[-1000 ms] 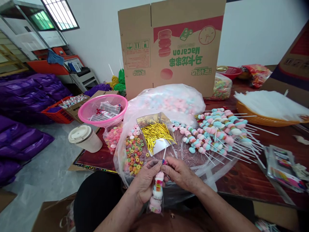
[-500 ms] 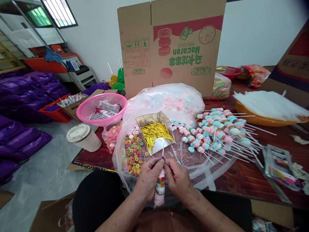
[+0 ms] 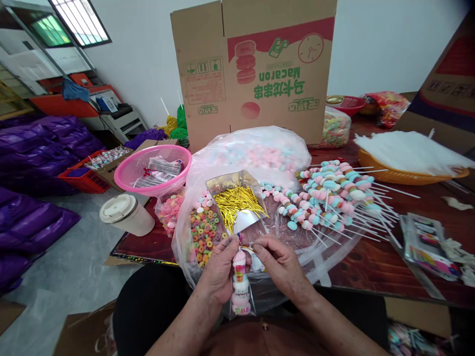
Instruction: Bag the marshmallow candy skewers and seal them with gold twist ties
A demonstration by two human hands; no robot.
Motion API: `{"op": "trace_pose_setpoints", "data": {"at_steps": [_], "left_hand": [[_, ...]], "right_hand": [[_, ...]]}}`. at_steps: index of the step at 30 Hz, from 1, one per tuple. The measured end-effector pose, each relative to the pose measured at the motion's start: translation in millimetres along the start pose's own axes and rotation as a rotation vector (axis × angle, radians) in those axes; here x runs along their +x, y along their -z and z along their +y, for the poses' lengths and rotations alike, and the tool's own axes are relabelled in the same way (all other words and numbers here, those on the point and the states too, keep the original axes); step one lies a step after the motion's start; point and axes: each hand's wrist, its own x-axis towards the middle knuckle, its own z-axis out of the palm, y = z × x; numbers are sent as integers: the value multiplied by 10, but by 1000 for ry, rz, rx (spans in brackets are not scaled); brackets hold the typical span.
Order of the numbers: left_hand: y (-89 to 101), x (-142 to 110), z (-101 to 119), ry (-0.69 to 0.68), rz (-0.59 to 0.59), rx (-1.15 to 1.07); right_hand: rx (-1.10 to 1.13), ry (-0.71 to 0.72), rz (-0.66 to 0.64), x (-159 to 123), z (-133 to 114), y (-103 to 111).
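Observation:
My left hand (image 3: 219, 272) is closed around the gathered neck of a clear printed bag with a marshmallow skewer (image 3: 241, 287) inside, pink and white pieces hanging down toward my lap. Just right of that neck, my right hand (image 3: 284, 267) pinches thumb and finger together; what they hold is too small to make out. Beyond both hands, gold twist ties (image 3: 237, 200) lie in an open pouch (image 3: 247, 223). Colourful ring candies (image 3: 204, 235) are left of the pouch. Unwrapped marshmallow skewers (image 3: 334, 193) are piled to the right, white sticks pointing outward.
A large clear bag of marshmallows (image 3: 256, 148) lies before an upright cardboard box (image 3: 208, 64). At left stand a lidded cup (image 3: 126, 215) and a pink basket (image 3: 152, 185). An orange basket (image 3: 411, 173) and printed bags (image 3: 426, 242) are at right.
My right hand has moved away from the bag's neck, to the right. My left hand still grips the neck, and more of the bagged skewer shows. The view has shifted slightly.

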Motion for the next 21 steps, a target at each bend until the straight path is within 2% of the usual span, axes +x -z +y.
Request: {"op": "trace_pose_setpoints", "data": {"at_steps": [2,6,7,8,10,12,15,18,21], "left_hand": [[3,5,-27,-42,-6,40],[12,14,-81,-327,62,297],[13,11,-88,-362,86,356],[13,5,-91,-351,100,395],[4,-9,-87,-244,97,409],[-15,-14,-76,-144,51,380],[-45,2,-68,-78,-15,307],[-45,9,-82,-39,-27,239],[-21,-32,-84,34,-51,279]], "right_hand": [[93,-74,-65,28,-59,-14],[74,-173,-85,73,-36,-67],[78,-189,-95,79,-3,-81],[107,-214,-110,83,36,-94],[223,-287,-142,80,114,-113],[336,-357,-178,69,181,-125],[439,-418,-204,48,251,-138],[481,-389,-154,16,285,-163],[353,-293,-74,-26,273,-188]]}}
